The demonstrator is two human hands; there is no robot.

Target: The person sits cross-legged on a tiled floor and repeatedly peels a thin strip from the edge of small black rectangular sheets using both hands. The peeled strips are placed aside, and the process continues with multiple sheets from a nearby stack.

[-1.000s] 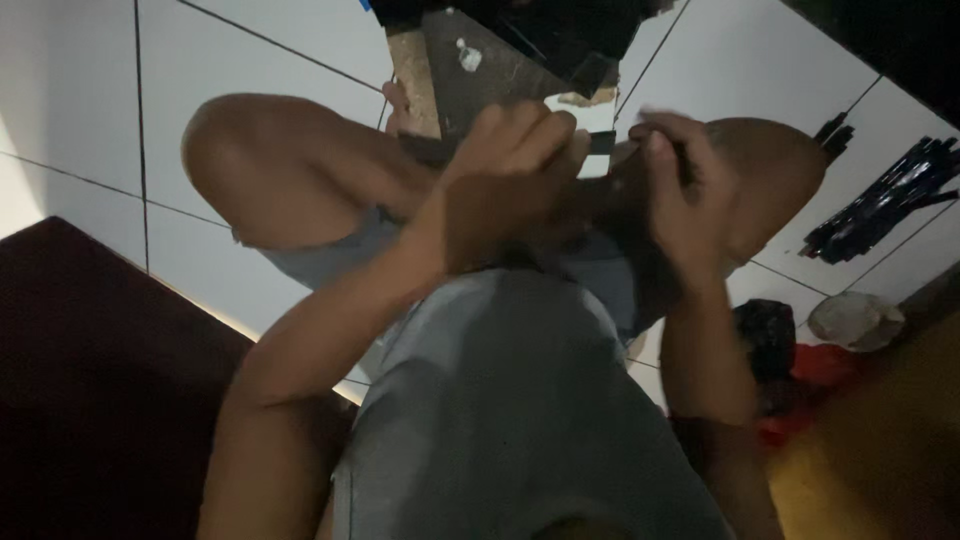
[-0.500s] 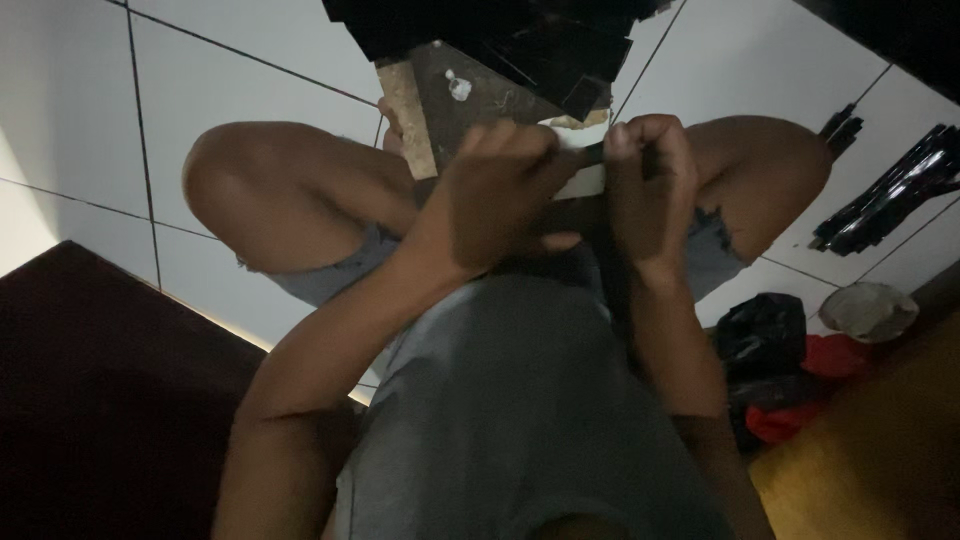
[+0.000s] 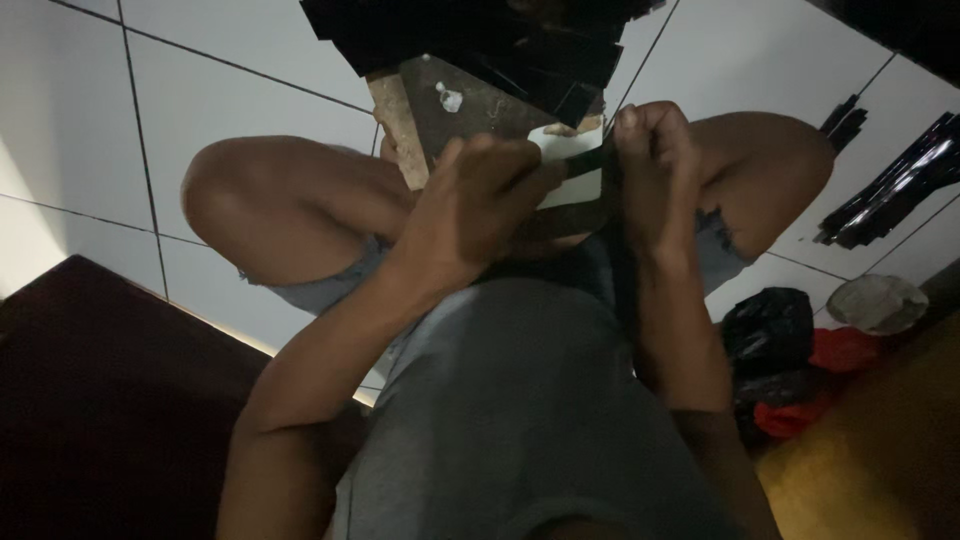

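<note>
The left hand (image 3: 480, 205) and right hand (image 3: 655, 165) meet above the person's lap over the white tiled floor (image 3: 240, 100). Between them runs a thin dark strip (image 3: 585, 160), its ends pinched in the curled fingers of each hand, before a white piece (image 3: 572, 180).

Bare hands: two, the left hand (image 3: 480, 205) and the right hand (image 3: 650, 165)
Bent bare knees: two
Dark flat board with a white blob (image 3: 470, 100): one
Rough pale wooden block (image 3: 398, 125): one
Black strip pieces on the white tiled floor (image 3: 890, 190): several, count unclear
Black plastic bag (image 3: 768, 330): one
Red crumpled item (image 3: 835, 352): one
Grey round lump (image 3: 878, 302): one
</note>
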